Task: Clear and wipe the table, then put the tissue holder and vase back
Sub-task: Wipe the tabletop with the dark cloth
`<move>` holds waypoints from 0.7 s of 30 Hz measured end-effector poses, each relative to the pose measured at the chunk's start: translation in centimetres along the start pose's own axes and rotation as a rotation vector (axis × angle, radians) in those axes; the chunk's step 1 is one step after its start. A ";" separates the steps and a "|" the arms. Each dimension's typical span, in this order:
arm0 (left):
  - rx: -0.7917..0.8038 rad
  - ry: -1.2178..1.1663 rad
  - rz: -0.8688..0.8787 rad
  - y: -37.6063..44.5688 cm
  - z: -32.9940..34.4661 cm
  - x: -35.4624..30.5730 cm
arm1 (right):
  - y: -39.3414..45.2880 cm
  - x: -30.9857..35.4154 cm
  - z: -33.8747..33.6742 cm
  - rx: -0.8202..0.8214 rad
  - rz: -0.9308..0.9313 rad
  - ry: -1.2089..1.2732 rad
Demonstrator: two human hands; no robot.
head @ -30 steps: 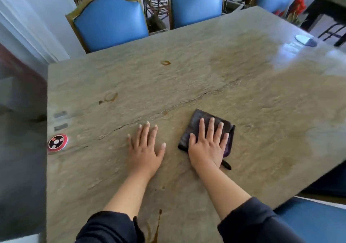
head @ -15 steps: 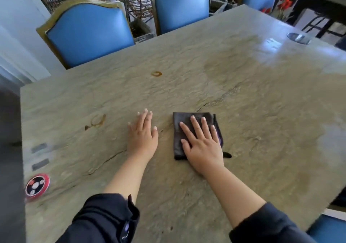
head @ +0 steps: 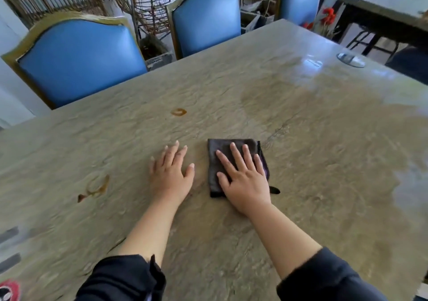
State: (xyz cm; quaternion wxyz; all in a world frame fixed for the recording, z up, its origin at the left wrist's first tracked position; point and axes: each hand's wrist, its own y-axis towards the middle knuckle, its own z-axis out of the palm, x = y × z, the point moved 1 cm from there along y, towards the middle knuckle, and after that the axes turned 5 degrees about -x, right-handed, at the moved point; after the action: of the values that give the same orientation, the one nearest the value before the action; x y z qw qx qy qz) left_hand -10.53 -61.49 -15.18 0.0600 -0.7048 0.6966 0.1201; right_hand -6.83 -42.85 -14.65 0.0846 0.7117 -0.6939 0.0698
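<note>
Two hands flat on counter (head: pixel 324 161) | right hand (head: pixel 245 184) grip splayed wide, pressing dark folded cloth (head: pixel 215 161) | left hand (head: pixel 170 177) open, bare, cloth at its 3 o'clock | brown ring stains (head: pixel 178 112) at 11 o'clock

Restaurant dining room — stone tables (head: pixel 301 161), upholstered chairs (head: pixel 76 62)

My forearms are bare, the dark navy sleeves pushed up toward my elbows — soft, bunched fabric. My left sleeve (head: pixel 122 277) has a small upright fold at its cuff; my right sleeve (head: pixel 328 280) ends in a smoother rounded edge.
</note>
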 end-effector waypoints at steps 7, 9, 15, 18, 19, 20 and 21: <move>-0.048 0.133 0.004 1.8 1.5 0.2 | 10.5 -1.2 -0.1 0.014 0.489 -0.004; -0.042 0.140 0.011 1.7 1.4 0.2 | 13.1 -0.1 0.2 0.045 0.453 0.008; -0.161 -0.096 0.060 3.0 0.2 1.3 | 10.8 4.6 0.9 0.082 -0.086 0.005; -0.108 0.044 0.001 4.8 -0.8 3.1 | 8.2 2.2 0.7 0.054 -0.287 -0.021; -0.046 0.094 -0.051 5.0 -0.8 3.7 | 8.5 1.1 0.5 0.053 -0.284 -0.036; -0.020 0.127 -0.084 5.2 -0.6 4.1 | 9.3 0.5 0.4 0.048 -0.229 -0.050; -0.007 0.141 -0.094 5.1 -0.4 4.2 | 10.3 0.3 0.5 0.047 -0.136 -0.056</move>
State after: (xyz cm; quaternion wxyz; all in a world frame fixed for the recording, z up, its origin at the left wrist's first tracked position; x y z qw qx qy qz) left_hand -15.59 -65.82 -15.45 0.0139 -0.7438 0.6646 0.0694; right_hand -17.13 -43.45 -14.79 0.0528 0.7605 -0.6444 0.0601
